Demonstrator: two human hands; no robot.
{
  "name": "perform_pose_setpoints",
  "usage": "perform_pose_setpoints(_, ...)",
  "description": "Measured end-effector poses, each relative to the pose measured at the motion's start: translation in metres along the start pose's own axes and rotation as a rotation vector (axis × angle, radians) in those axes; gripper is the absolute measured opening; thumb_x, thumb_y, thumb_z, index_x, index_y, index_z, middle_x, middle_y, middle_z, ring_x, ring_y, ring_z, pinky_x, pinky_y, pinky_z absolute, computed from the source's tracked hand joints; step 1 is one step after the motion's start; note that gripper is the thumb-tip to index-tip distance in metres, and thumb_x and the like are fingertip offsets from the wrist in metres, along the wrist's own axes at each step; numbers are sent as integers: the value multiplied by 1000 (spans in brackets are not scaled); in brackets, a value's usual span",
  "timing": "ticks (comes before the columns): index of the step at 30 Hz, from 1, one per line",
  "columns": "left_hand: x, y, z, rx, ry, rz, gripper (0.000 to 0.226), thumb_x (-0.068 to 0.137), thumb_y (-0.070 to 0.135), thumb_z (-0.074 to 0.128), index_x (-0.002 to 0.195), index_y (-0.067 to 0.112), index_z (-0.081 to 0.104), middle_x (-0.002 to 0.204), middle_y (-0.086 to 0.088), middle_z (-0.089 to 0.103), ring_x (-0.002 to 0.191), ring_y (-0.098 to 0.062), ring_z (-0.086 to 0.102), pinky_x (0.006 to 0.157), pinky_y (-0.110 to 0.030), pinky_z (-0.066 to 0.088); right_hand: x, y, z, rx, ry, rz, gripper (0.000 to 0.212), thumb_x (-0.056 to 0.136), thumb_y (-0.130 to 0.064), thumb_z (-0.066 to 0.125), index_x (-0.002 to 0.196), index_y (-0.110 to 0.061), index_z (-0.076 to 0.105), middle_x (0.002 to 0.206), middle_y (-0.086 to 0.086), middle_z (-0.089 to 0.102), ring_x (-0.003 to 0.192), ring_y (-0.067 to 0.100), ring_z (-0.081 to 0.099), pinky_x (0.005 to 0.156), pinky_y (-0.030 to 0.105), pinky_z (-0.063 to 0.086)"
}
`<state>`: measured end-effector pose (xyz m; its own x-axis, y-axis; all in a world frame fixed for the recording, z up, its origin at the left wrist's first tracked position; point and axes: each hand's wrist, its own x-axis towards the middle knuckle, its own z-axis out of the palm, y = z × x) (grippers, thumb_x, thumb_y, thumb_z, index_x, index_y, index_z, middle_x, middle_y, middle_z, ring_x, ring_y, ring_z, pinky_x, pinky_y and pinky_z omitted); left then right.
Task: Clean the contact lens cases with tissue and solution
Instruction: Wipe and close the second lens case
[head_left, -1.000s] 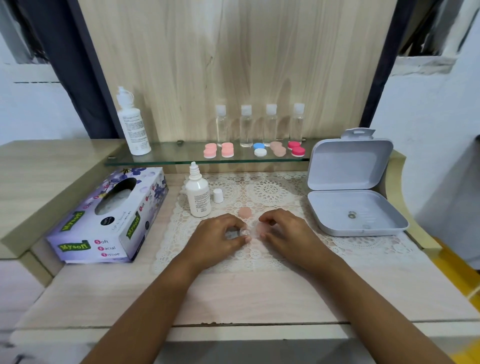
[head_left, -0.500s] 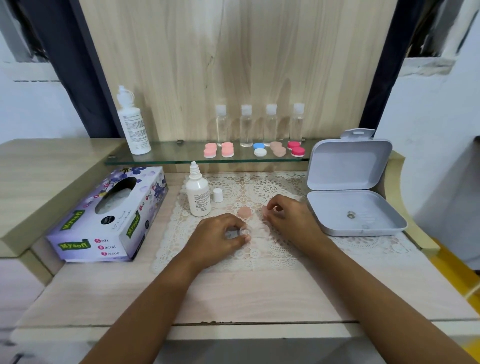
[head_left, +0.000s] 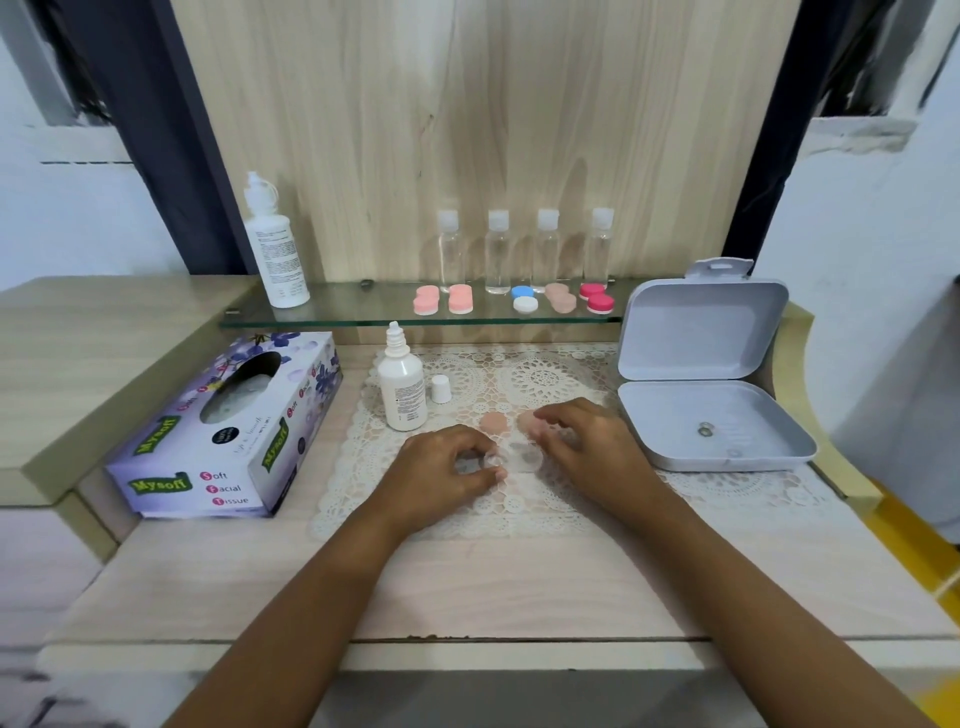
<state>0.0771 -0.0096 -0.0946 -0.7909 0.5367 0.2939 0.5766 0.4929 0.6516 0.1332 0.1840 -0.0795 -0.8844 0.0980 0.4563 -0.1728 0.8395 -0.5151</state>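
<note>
From the head camera, the left hand (head_left: 441, 470) is curled, thumb and fingertips pinching the left end of the clear lens case (head_left: 522, 458), which lies on the lace mat (head_left: 519, 512) between the two hands. The right hand (head_left: 592, 447) is curled too, its fingertips closed on a second peach cap (head_left: 529, 423) just above the case. Whether that cap is lifted or resting on the mat cannot be told. Another peach cap (head_left: 493, 423) lies flat on the mat just beside it, to the left.

Both forearms reach in from the bottom edge and converge at the middle of the mat, knuckles up.

The solution bottle (head_left: 402, 389) stands upright and uncapped left of the hands, its white cap (head_left: 441, 388) upright beside it. The tissue box (head_left: 208, 467) lies further left, with tissue showing in its oval opening. On the right a white box (head_left: 665, 415) sits with its lid up, and a small metal piece (head_left: 705, 429) lies in its base. On the glass shelf (head_left: 363, 312) behind are closed coloured lens cases (head_left: 460, 300), four clear bottles (head_left: 497, 252) and a tall white bottle (head_left: 274, 249).
</note>
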Motion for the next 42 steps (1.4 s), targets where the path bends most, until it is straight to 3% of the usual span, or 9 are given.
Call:
perform_pose_setpoints(5, 0, 2, 0, 40, 7, 46, 26, 79, 34, 72, 100, 20, 69, 102, 16, 62, 97, 2, 57, 86, -9, 42, -15, -9, -2, -98, -222, 22, 69, 68, -68, 46, 120, -25, 60, 116, -5, 57, 113, 12, 47, 97, 33, 38)
perform_pose_setpoints(9, 0, 0, 0, 89, 2, 51, 44, 79, 45, 66, 116, 21, 63, 112, 17, 49, 107, -1, 50, 93, -12, 36, -14, -8, -1, -120, -225, 10, 39, 84, -43, 59, 120, -26, 59, 119, -6, 55, 116, 15, 45, 98, 33, 36)
perform_pose_setpoints(13, -2, 2, 1, 233, -7, 18, 70, 82, 59, 52, 138, 19, 42, 137, 7, 41, 127, -13, 38, 105, -24, 30, -14, -9, -3, -45, -149, 31, 25, 84, -30, 61, 107, -21, 65, 103, -2, 61, 101, 16, 54, 88, 30, 42)
perform_pose_setpoints(16, -1, 4, 2, 352, -66, -26, 64, 90, 53, 46, 142, 17, 36, 151, 2, 30, 138, -16, 27, 112, -28, 21, -9, -10, -9, -10, -144, 56, 30, 85, -27, 63, 113, -16, 64, 103, 2, 63, 94, 14, 57, 82, 20, 42)
perform_pose_setpoints(25, -1, 7, 1, 373, -88, -53, 60, 93, 51, 42, 144, 18, 36, 154, 3, 25, 141, -14, 21, 112, -25, 17, -10, -9, -50, 72, 1, 140, 33, 84, -21, 67, 114, -12, 63, 89, -3, 62, 76, 6, 59, 68, 2, 39)
perform_pose_setpoints(30, -2, 8, 0, 368, -98, -70, 60, 93, 51, 43, 143, 19, 37, 154, 4, 25, 141, -14, 21, 113, -27, 16, -13, 12, -82, -81, 115, 110, 31, 81, -13, 69, 110, -5, 64, 91, 9, 65, 75, 17, 58, 75, 24, 46)
perform_pose_setpoints(32, -3, 8, 0, 356, -93, -74, 59, 93, 50, 43, 143, 19, 38, 153, 4, 26, 141, -14, 22, 113, -27, 16, -13, 27, -92, -179, 142, 76, 31, 80, -10, 70, 109, -2, 63, 90, 12, 64, 76, 22, 61, 71, 26, 44)
perform_pose_setpoints(37, -3, 9, 0, 353, -88, -69, 58, 93, 49, 45, 142, 18, 39, 153, 3, 28, 140, -14, 23, 113, -27, 17, -9, 52, -111, -462, 53, 10, 32, 82, -7, 66, 113, -3, 59, 101, 14, 59, 85, 34, 60, 69, 36, 47)
perform_pose_setpoints(42, -2, 9, 0, 348, -91, -72, 59, 93, 50, 44, 142, 18, 39, 153, 4, 28, 140, -13, 23, 113, -27, 17, -1, 64, -118, -886, -148, -258, 47, 43, 6, 82, 83, -11, 65, 71, 6, 54, 55, 25, 53, 42, 30, 42)
